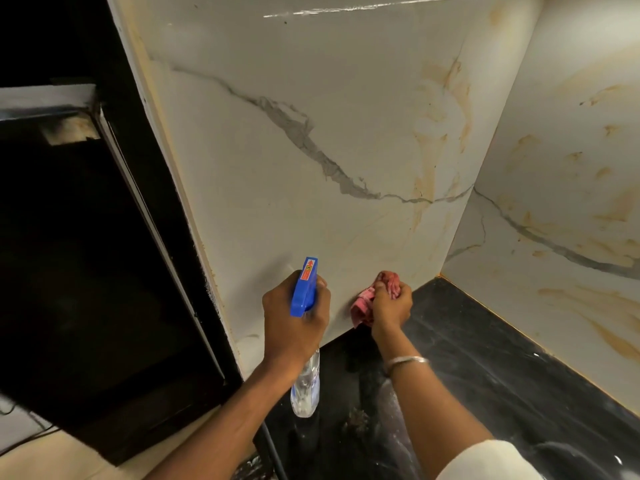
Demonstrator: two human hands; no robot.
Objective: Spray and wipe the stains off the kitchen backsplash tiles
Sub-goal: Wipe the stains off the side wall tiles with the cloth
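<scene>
A white marble-look backsplash tile (311, 161) fills the middle, with a grey vein and yellow-brown stains toward its right side. My left hand (291, 323) grips a clear spray bottle (306, 382) with a blue trigger head, nozzle aimed at the tile's lower part. A faint mist shows just left of the nozzle. My right hand (389, 304) holds a bunched pink cloth (363, 303) against the bottom of the tile, just above the counter.
The side wall tile (561, 188) on the right carries many yellow-brown streaks. A black stone counter (485, 358) runs below both tiles. A dark opening with a black frame (86, 254) stands at the left. A white sleeve edge shows at bottom right.
</scene>
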